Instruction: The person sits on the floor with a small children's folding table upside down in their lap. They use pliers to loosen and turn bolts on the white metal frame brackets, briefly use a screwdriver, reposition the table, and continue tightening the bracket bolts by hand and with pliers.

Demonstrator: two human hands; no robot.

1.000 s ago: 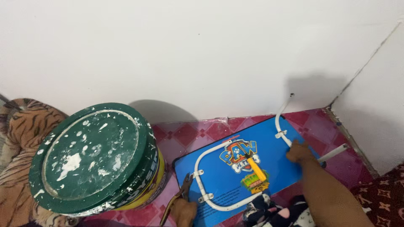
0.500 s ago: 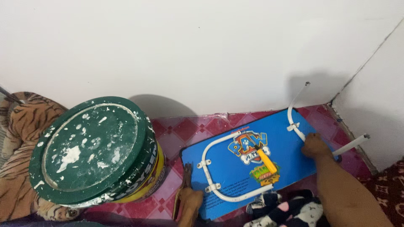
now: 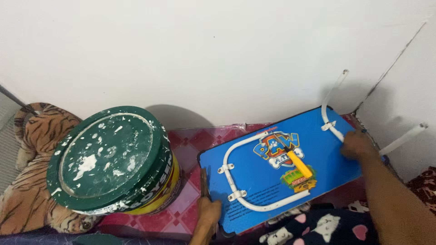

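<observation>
A blue folding lap table [image 3: 277, 181] lies upside down on the pink checked floor mat, its underside facing me. One white tube leg [image 3: 236, 181] is folded flat against it; the other white leg [image 3: 329, 97] sticks up toward the wall. My left hand [image 3: 206, 215] grips the table's near left edge. My right hand [image 3: 356, 145] holds the far right edge, by the base of the raised leg. A yellow-handled tool [image 3: 299, 164] rests on the blue surface between my hands.
A large paint bucket with a green, paint-spattered lid [image 3: 111, 156] stands left of the table. A tiger-striped plush [image 3: 27, 181] lies at far left. White walls meet in a corner [image 3: 386, 72] at right. A dark patterned cloth [image 3: 313, 227] lies near me.
The blue table has moved to the right and lifted at its far edge, both hands moving with it. The view has also shifted a little.
</observation>
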